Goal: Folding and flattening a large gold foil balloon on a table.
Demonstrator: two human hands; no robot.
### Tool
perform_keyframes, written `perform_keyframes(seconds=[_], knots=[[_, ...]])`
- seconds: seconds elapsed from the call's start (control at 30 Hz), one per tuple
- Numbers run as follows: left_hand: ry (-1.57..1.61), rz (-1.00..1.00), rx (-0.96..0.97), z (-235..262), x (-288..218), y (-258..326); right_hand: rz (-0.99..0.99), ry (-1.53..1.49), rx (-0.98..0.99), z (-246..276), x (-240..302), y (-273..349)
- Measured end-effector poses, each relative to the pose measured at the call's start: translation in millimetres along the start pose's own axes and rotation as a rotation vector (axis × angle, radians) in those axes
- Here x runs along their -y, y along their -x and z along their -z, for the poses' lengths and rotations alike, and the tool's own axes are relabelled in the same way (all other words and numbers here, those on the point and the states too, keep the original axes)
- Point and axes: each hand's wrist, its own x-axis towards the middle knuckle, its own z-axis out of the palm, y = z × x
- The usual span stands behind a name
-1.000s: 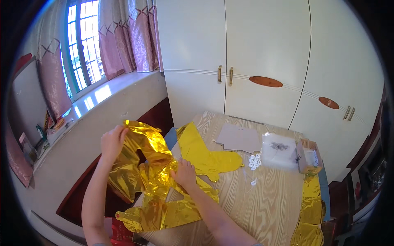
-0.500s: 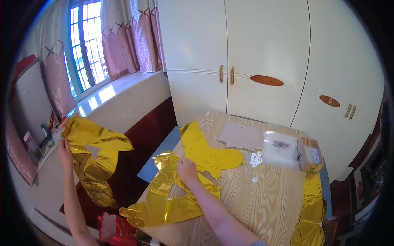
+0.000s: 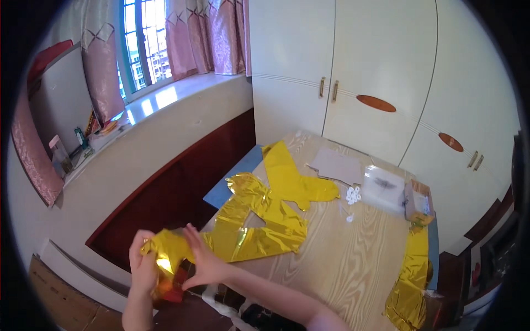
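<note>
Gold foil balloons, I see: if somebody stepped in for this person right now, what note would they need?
Left hand: gripping a crumpled gold foil balloon off the table's near-left corner.
Right hand: open, pressed against the same balloon.
On the wooden table: two flat gold balloons, overlapping; another gold piece hangs over the right edge.
Done: nothing inflated.
Left: all balloons are flat.

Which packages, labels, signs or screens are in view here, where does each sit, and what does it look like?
Clear plastic packet: far right part of the wooden table, flat, rectangular, whitish with a dark smudge inside.
Small cardboard box: right table edge beside the packet, brown with pale printed sides.
Upright pale card or packet: window sill at left, slim, rectangular; details too small to tell.
No screens or signs visible.
</note>
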Motion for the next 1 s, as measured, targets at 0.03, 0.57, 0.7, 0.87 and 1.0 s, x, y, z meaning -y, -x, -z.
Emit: perform_keyframes(seconds=[0.03,0.57,0.7,0.87,1.0], knots=[[0.120,0.048,0.010,0.8,2.1,16.3,-0.019,0.021,-0.002,-16.4,9.0,6.6],[0.451,0.733,-0.018,40.2,176.3,207.4,-0.875,-1.357,-0.456,-102.5,0.1,173.3],[0.654,1.194,-0.028,28.8,146.9,201.6,-0.716,-0.517,-0.155,-127.5,-13.2,231.7],[0.337,0.980,-0.165,96.9,304.1,243.6,-0.540,0.049,-0.018,-101.4,-10.3,265.6],[0.183,0.733,-0.362,149.4,439.8,227.8,-0.748,-0.134,0.081,-49.1,42.8,260.3]])
